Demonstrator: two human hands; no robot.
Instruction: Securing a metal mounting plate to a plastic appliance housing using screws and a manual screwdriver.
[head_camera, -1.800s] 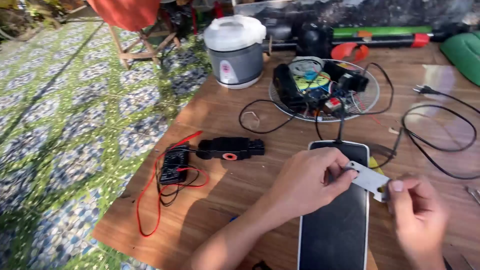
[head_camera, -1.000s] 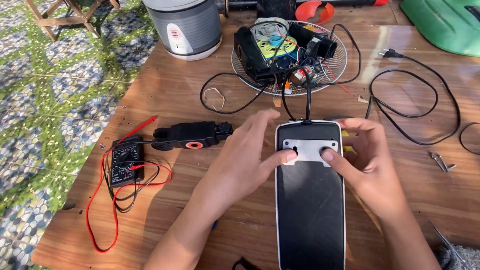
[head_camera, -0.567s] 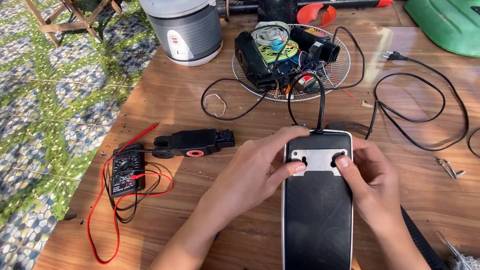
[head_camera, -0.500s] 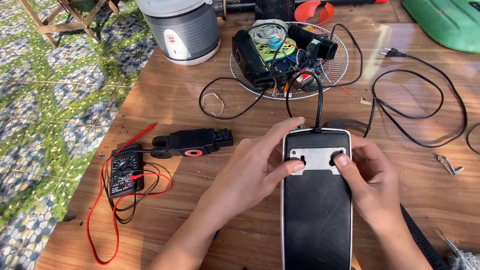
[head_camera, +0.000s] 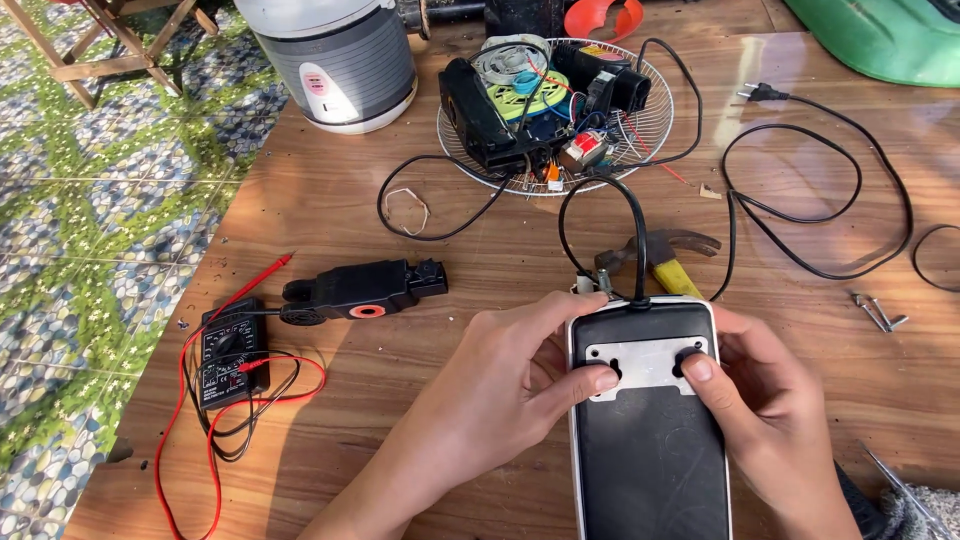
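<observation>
A flat black appliance body with a white rim (head_camera: 650, 450) lies on the wooden table (head_camera: 420, 240), a black cord leaving its far end. Near that end sits a small silver metal plate (head_camera: 645, 365) with a black knob at each side. My left hand (head_camera: 500, 400) grips the left edge of the body, its thumb pressing the left knob. My right hand (head_camera: 765, 410) holds the right edge, thumb on the right knob. Both hands rest on the body.
Left: a black multimeter (head_camera: 230, 350) with red leads and a black handle part (head_camera: 365, 290). Behind: a hammer (head_camera: 660, 255), a wire fan guard (head_camera: 560, 100) holding electrical parts, a grey rice cooker (head_camera: 335, 60). A black power cord (head_camera: 830, 190) loops right, screws (head_camera: 880, 315) nearby.
My right hand brought the silver plate onto the black body's far end. Both thumbs then settled on its side knobs. The view came closer; the hands have stayed in place lately.
</observation>
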